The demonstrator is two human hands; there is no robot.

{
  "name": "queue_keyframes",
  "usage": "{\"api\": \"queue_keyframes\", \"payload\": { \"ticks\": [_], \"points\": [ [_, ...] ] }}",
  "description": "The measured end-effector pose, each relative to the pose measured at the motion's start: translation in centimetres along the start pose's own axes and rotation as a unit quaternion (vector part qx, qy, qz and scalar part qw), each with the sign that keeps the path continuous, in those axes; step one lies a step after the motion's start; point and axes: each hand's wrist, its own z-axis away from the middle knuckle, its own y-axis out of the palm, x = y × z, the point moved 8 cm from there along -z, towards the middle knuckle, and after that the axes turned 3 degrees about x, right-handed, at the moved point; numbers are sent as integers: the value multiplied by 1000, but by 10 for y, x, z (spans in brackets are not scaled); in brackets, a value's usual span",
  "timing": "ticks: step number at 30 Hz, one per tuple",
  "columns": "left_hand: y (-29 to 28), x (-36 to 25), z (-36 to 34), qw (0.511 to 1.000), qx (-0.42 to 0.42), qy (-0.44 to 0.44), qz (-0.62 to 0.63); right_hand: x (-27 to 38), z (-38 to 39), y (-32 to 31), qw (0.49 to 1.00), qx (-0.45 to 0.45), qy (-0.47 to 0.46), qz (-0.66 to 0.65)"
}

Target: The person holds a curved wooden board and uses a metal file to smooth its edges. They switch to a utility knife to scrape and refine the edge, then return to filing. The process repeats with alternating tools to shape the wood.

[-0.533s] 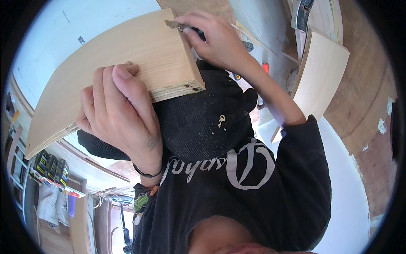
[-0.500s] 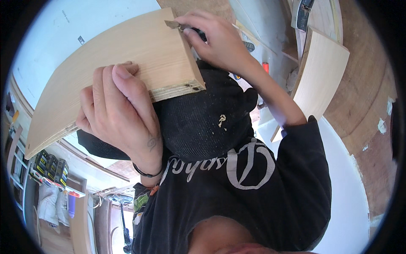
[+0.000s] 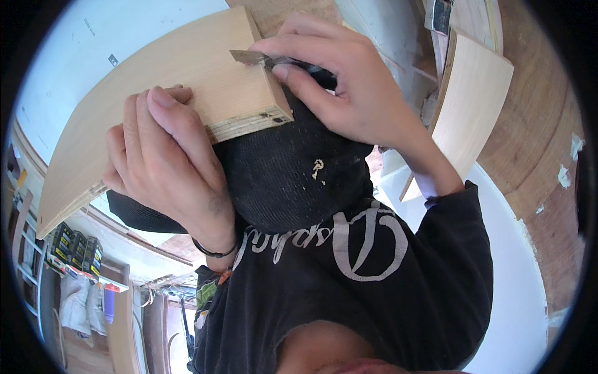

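Note:
A pale, wood-faced plywood panel rests across my lap on black-clad legs, its layered edge facing me. Around its near edge my left hand is closed, thumb on top. My right hand grips a utility knife with a dark handle. The blade lies over the panel's right edge, near the corner closest to me, and points left. Most of the handle is hidden by the fingers.
Another pale wood panel leans at the right. A large white sheet lies at the far left. Several dark boxes sit on a shelf at lower left, with a purple bottle close by. Small shavings cling to my clothing.
My right hand has drawn the knife toward me along the panel's right edge. The panel and my left hand have shifted slightly left.

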Motion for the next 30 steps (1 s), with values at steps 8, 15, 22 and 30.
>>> {"api": "queue_keyframes", "payload": {
  "ticks": [8, 15, 22, 30],
  "points": [
    [-2, -1, 0, 1000, -5, 19, 4, -3, -4, -7, 996, -82, -6, 47],
    [-1, -1, 0, 999, -8, 32, 2, -38, -4, 17, 988, -88, 16, 124],
    [3, 8, -1, 999, 30, -2, -24, -29, -3, 17, 990, -81, 13, 117],
    [2, 6, -1, 999, 22, -20, -46, -6, -1, 7, 996, -41, 3, 84]
  ]
}}
